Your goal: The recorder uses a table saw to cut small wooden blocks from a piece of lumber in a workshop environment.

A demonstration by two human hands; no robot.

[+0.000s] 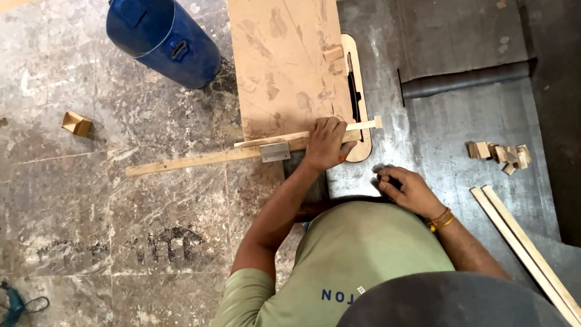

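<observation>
A person in a green shirt leans over a grey metal worktop (pixel 460 121), seen from above, beside a marble floor (pixel 121 200). A brown board (pixel 284 60) lies flat on the worktop, next to a slotted wooden insert (pixel 363 72) with a dark saw slot. The left hand (pixel 325 144) presses flat, fingers together, on a thin wooden strip (pixel 363 125) laid across the board's near edge, above a longer batten (pixel 193 161) carrying a small metal plate (pixel 275 152). The right hand (pixel 407 189) rests curled on the worktop's near edge, pinching something small and dark. This looks like lining the strip up at the slot; the next move would need fingers kept clear of it. Open room lies right, between cut blocks (pixel 499 152) and two loose strips (pixel 523 242). A blue drum (pixel 163 36) stands on the floor
</observation>
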